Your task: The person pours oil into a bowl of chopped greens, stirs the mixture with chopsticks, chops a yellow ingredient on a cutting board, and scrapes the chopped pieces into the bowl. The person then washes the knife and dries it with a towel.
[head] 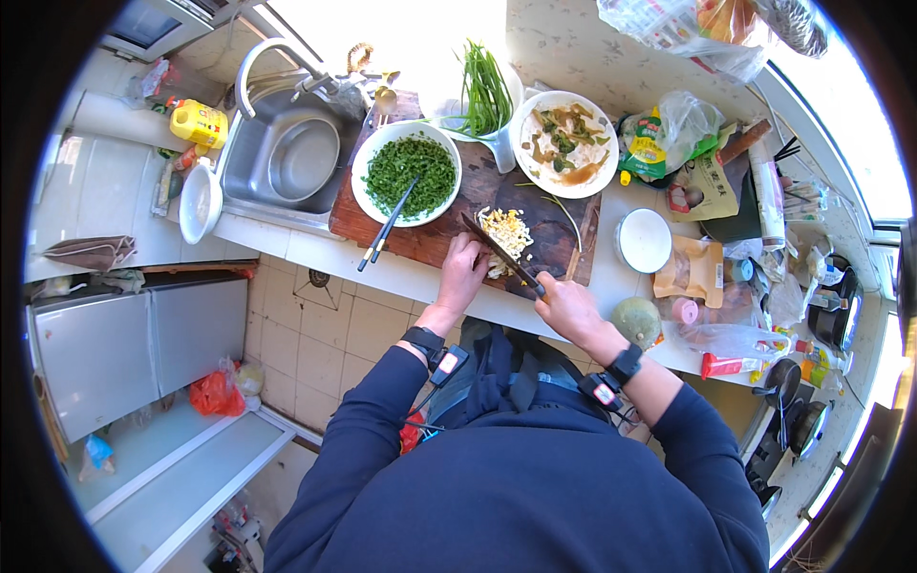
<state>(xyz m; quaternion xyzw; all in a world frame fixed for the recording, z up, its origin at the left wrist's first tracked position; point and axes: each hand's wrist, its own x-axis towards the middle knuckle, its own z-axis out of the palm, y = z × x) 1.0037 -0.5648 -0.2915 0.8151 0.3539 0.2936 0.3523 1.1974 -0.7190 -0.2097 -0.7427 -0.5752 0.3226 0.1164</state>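
My right hand [566, 304] is closed round the dark handle of a kitchen knife [501, 251], whose blade lies slantwise over chopped egg [506, 230] on a wooden cutting board [469, 175]. My left hand [462, 266], fingers curled, is beside the blade near its tip; whether it holds anything is hidden. A white bowl of chopped greens [412, 175] stands on the board, with chopsticks [389, 225] leaning out of it. Behind it, long green stalks [484, 93] stand in a translucent container [505, 149]. To their right is a white plate with food scraps [564, 143].
Left of the board is a steel sink [247, 161] with a metal basin [304, 159] inside. On the right, the counter bears a white bowl [643, 241], a green round squash [636, 321], a brown package [688, 272] and several bags and bottles. A white bowl [200, 204] sits left of the sink.
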